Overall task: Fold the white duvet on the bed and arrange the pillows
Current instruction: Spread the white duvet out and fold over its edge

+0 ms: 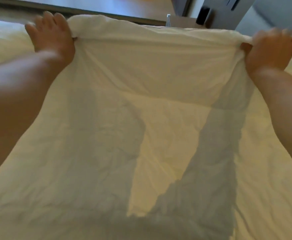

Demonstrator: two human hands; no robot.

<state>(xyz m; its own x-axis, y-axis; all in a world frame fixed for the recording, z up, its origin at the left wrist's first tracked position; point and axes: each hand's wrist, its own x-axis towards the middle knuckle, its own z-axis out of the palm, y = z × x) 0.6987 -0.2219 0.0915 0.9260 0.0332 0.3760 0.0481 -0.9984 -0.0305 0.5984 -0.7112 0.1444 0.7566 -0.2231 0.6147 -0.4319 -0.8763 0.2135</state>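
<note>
Both of our arms reach forward over the white duvet (152,129), which fills nearly the whole view and spreads from our body toward the far side. Our left hand (52,36) grips the duvet's far edge at the upper left, thumb tucked under the cloth and fingers (46,19) curled over the top of the rolled hem. Our right hand (271,49) is closed in a fist on the same edge at the upper right, the fabric bunched inside it. Between our two hands the edge is pulled into a fairly straight, taut line, with creases running out from each grip. Below that line the duvet hangs and slopes down toward us, wrinkled, with a bright patch in the middle and grey shadows on either side of it. More white bedding (1,42) shows to the left of our left hand and past our right forearm. Beyond the held edge we see a dark strip (107,13) running across, a wooden floor (124,4) behind it, and some blurred dark and grey shapes at the upper right that we cannot identify.
</note>
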